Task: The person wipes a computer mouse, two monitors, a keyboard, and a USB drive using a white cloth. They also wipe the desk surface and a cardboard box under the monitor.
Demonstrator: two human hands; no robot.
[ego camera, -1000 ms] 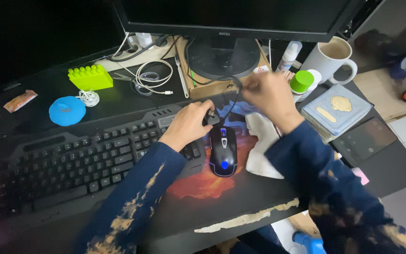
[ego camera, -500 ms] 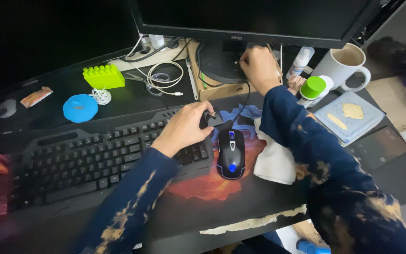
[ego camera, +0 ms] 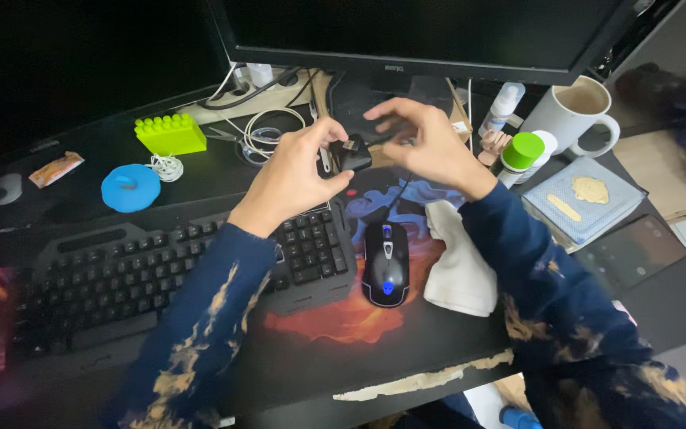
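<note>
1. I am holding a small black adapter point(ego camera: 350, 152) up off the desk in my left hand point(ego camera: 295, 175), pinched between thumb and fingertips; it is hanging in the air in front of the monitor stand point(ego camera: 375, 95), above the top edge of the mouse mat point(ego camera: 343, 318)
2. Half a second ago this adapter was lying low beside the keyboard point(ego camera: 160, 270) under my left hand, and my right hand was away at the stand; now I am bringing both hands together at chest of the desk, so the piece is lifted and within reach of both
3. My right hand point(ego camera: 430, 147) is hovering just beside the adapter, fingers half curled and spread, seemingly around a thin black cable point(ego camera: 395, 187) that runs down toward the mouse point(ego camera: 385, 262); motion blur is keeping me from telling whether they are gripping it
4. The adapter is looking squat, its longer side running roughly left to right and tilted a little, its lighter end facing up and left; I cannot tell more of its shape
5. Around it: a white cloth point(ego camera: 458, 262) is lying beside the mouse, a green-capped bottle point(ego camera: 520, 155) and a white mug point(ego camera: 573, 111) are standing to the right, and a green block point(ego camera: 171, 133) and a blue disc point(ego camera: 130, 187) are sitting well off to the left
</note>
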